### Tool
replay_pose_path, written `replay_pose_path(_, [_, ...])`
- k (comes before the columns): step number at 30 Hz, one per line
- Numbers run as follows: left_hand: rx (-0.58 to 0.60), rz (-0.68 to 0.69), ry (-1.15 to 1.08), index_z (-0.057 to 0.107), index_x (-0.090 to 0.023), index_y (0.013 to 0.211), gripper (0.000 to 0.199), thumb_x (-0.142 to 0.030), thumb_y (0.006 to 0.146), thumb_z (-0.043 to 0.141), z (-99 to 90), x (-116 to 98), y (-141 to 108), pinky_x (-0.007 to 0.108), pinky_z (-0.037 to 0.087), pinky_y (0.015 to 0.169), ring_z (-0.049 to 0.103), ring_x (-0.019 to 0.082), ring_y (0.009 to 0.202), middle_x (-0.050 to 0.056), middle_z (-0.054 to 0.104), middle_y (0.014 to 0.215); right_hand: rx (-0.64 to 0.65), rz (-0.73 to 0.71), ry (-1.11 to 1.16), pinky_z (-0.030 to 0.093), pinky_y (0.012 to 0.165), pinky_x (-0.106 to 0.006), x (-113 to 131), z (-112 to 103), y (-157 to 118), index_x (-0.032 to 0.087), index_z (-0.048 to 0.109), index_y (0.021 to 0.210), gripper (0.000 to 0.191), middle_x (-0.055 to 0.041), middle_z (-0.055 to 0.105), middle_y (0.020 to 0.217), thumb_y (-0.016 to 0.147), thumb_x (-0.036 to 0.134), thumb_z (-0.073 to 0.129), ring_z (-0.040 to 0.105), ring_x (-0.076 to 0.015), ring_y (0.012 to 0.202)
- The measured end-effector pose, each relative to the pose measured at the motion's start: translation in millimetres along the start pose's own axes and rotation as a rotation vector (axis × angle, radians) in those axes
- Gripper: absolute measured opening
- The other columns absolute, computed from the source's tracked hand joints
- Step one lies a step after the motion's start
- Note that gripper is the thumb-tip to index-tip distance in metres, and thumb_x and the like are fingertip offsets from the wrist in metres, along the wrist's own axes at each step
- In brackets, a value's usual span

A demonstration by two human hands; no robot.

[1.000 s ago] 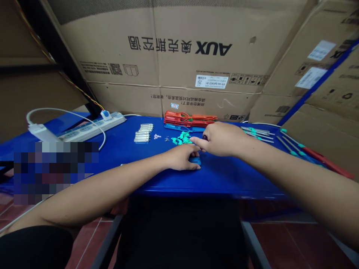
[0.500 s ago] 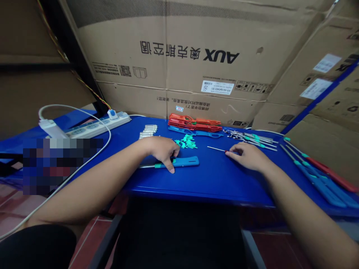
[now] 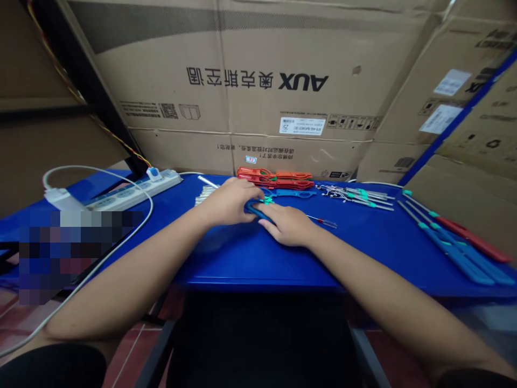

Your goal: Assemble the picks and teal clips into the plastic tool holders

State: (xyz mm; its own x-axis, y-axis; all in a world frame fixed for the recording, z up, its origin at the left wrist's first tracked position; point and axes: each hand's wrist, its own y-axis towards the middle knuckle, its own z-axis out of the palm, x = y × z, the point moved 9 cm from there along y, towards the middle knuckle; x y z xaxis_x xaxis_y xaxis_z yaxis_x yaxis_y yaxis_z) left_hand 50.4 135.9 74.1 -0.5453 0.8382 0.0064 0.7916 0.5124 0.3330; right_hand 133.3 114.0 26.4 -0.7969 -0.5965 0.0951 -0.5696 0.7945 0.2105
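My left hand (image 3: 234, 201) is closed on a blue handle (image 3: 260, 211), whose metal rod (image 3: 208, 182) sticks out at the upper left beyond the fingers. Close against it, my right hand (image 3: 288, 223) has its fingers wrapped over the other end of the same handle. A small screwdriver (image 3: 323, 221) lies on the blue table (image 3: 258, 264), just right of my right hand. Behind the hands are green clips (image 3: 267, 199), mostly covered, and a stack of red handle pieces (image 3: 278, 177) with blue ones (image 3: 294, 193) in front.
Metal tubes (image 3: 204, 195) lie behind my left forearm. A power strip (image 3: 133, 191) with a white cable is at the left. Rods with wires (image 3: 359, 196) lie right of centre; blue handles (image 3: 456, 248) and a red handle (image 3: 472, 237) lie far right. Cardboard (image 3: 258, 97) stands behind.
The blue handle has been lifted off the table and turned. My right hand has let go of the screwdriver, moved left and taken hold of the handle. The view has shifted slightly.
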Motion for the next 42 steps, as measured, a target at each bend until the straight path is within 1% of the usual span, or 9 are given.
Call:
replay_pose_path(3, [-0.249,0.083,0.025,0.065,-0.024,0.118,0.038,-0.033,0.081,0.063,-23.8,-16.7,-5.5,0.045,0.036,0.099,0.056,0.028,0.111,0.009,0.065,0.117,-0.150,0.058,0.188,0.049,0.089,-0.038,-17.0,-7.9,-5.4,0.022,0.047,0.144,0.048,-0.0133,0.064,0.133,0.101,0.039,0.039,0.064,-0.0278,0.110])
replay_pose_path(6, [-0.334,0.165,-0.119,0.069,-0.021,0.090,0.023,-0.039,0.088,0.055,-32.6,-34.5,-10.2,0.037,0.043,0.083,0.059,0.020,0.084,0.006,0.066,0.086,-0.265,0.090,0.391,0.048,0.089,-0.035,-33.1,-15.6,-10.0,0.018,0.056,0.130,0.041,-0.0118,0.070,0.119,0.099,0.041,0.042,0.066,-0.0247,0.103])
replay_pose_path(9, [-0.123,0.297,-0.280,0.059,-0.020,0.063,0.037,-0.039,0.093,0.050,-7.7,-54.5,-7.9,0.030,0.041,0.065,0.052,0.015,0.062,0.002,0.056,0.061,-0.366,0.179,0.461,0.049,0.084,-0.034,-49.2,-21.8,-12.8,0.016,0.058,0.123,0.040,-0.0089,0.073,0.103,0.097,0.044,0.045,0.066,-0.0224,0.089])
replay_pose_path(13, [0.202,0.439,-0.306,0.055,-0.019,0.058,0.041,-0.039,0.093,0.055,38.1,-73.3,-10.8,0.029,0.034,0.055,0.050,0.013,0.057,0.001,0.058,0.060,-0.473,0.227,0.461,0.048,0.083,-0.031,-56.0,-33.3,-18.7,0.016,0.057,0.125,0.042,-0.0089,0.071,0.106,0.097,0.044,0.045,0.065,-0.0213,0.090])
replay_pose_path(24, [0.290,0.389,-0.323,0.055,-0.019,0.056,0.040,-0.038,0.091,0.059,48.9,-68.4,-10.0,0.030,0.025,0.049,0.048,0.012,0.051,0.001,0.061,0.060,-0.392,0.283,0.279,0.050,0.080,-0.034,-45.9,-42.8,-31.8,0.020,0.059,0.126,0.040,-0.0099,0.073,0.105,0.098,0.044,0.044,0.068,-0.0254,0.092])
replay_pose_path(30, [0.255,0.362,-0.262,0.059,-0.019,0.063,0.037,-0.038,0.094,0.057,41.0,-58.8,-7.7,0.029,0.029,0.053,0.051,0.012,0.057,0.001,0.062,0.064,-0.507,0.672,-0.109,0.053,0.075,-0.045,-95.9,-76.1,-136.6,0.023,0.062,0.134,0.050,-0.0167,0.063,0.118,0.096,0.048,0.042,0.065,-0.0323,0.094])
replay_pose_path(34, [0.249,0.338,-0.252,0.064,-0.020,0.068,0.034,-0.039,0.094,0.056,38.2,-55.2,-6.6,0.029,0.032,0.056,0.054,0.013,0.060,0.001,0.063,0.067,-0.364,1.057,-0.303,0.051,0.061,-0.052,-149.3,-88.5,-242.9,0.019,0.062,0.137,0.062,-0.0274,0.062,0.115,0.095,0.055,0.034,0.065,-0.0448,0.091])
replay_pose_path(37, [0.250,0.351,-0.263,0.066,-0.020,0.070,0.032,-0.039,0.094,0.056,39.9,-57.7,-6.4,0.029,0.033,0.055,0.054,0.013,0.061,0.001,0.064,0.067,-0.213,1.146,-0.312,0.051,0.064,-0.054,-170.7,-80.7,-294.8,0.014,0.065,0.132,0.066,-0.0305,0.065,0.105,0.093,0.058,0.035,0.067,-0.0471,0.088])
replay_pose_path(42, [0.275,0.361,-0.259,0.068,-0.020,0.073,0.030,-0.038,0.094,0.057,45.7,-60.5,-6.8,0.028,0.031,0.053,0.056,0.013,0.062,0.001,0.065,0.069,-0.285,1.229,-0.342,0.051,0.065,-0.059,-178.2,-72.5,-328.0,0.027,0.072,0.122,0.058,-0.0214,0.069,0.101,0.086,0.061,0.044,0.068,-0.0459,0.088])
